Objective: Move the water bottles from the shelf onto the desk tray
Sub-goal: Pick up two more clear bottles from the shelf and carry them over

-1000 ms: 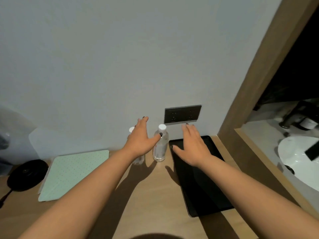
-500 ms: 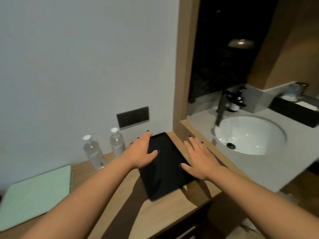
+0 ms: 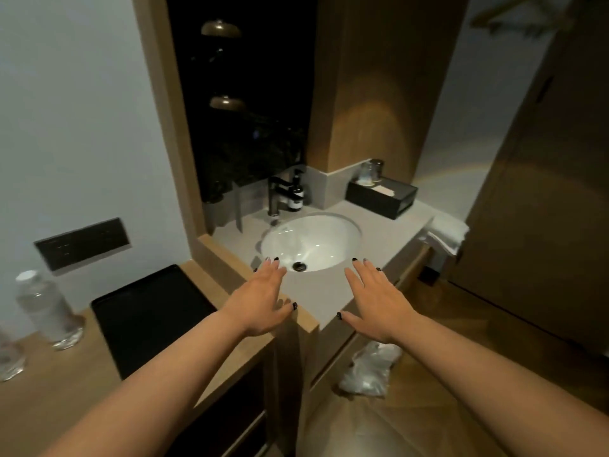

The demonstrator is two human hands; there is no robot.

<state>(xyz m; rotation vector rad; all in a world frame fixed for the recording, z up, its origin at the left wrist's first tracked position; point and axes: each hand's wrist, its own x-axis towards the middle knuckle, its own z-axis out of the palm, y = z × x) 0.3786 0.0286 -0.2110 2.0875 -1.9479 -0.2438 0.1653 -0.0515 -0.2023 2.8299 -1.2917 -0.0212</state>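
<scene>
Wood desk (image 3: 82,390): light timber top filling the lower left of the view; it carries the tray and both bottles.
Black tray (image 3: 151,321): matte, rectangular, bare, its long axis running from the near desk edge back toward the wall; it lies between the bottles and the left hand.
Sink counter (image 3: 329,298): pale grey, with a white basin (image 3: 311,242), to the right of the desk; both hands hover over or near it.
Left hand (image 3: 260,300): fingers straight and spread, palm down, holding nothing, above the corner where desk meets counter.
Right hand (image 3: 379,300): likewise flat and spread, empty, well apart from the left and farther from the desk.
Near bottle (image 3: 49,311): clear plastic, white cap, upright, standing on the wood just left of the tray, not on it.
Far bottle (image 3: 10,357): only its base shows at the left frame edge, also on bare wood.
Key relation: both bottles lie to the left of both hands, across the tray; the left hand looks the nearer one, so a reach would probably sweep leftward over the tray.
</scene>
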